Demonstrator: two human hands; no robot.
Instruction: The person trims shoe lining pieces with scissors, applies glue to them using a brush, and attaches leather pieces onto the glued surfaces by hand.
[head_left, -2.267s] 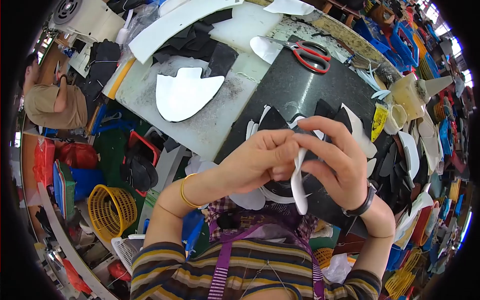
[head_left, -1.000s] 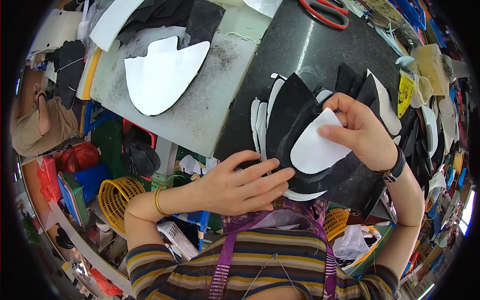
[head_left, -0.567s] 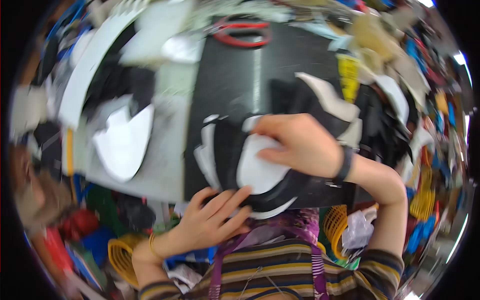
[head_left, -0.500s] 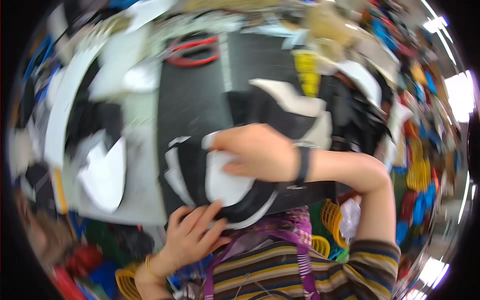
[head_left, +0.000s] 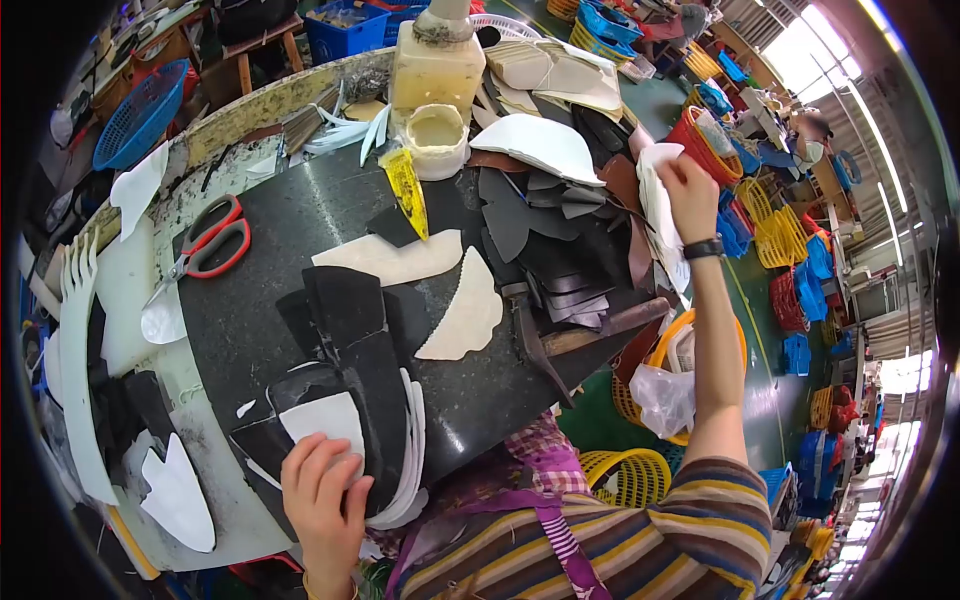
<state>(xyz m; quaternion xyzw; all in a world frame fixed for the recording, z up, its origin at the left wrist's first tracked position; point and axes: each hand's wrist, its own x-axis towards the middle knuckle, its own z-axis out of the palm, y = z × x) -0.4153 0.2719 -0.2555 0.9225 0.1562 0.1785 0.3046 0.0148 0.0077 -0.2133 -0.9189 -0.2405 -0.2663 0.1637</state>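
Observation:
My left hand rests with spread fingers on a white rounded piece, which lies on black upper pieces at the near edge of the black board. White layered pieces curve along their right side. Far to the right, my right hand has its fingers closed at the top of a stack of white pieces by the table's right edge. Cream cut pieces and a hammer lie between the two hands.
Red-handled scissors lie at the board's left. A glue container, an open white pot and a yellow-wrapped tool stand or lie at the back. Beyond the right edge is a yellow basket. A person is far right.
My right hand has let go of the white rounded piece and moved far right to the white stack. My left hand has moved onto that piece. The view has turned right.

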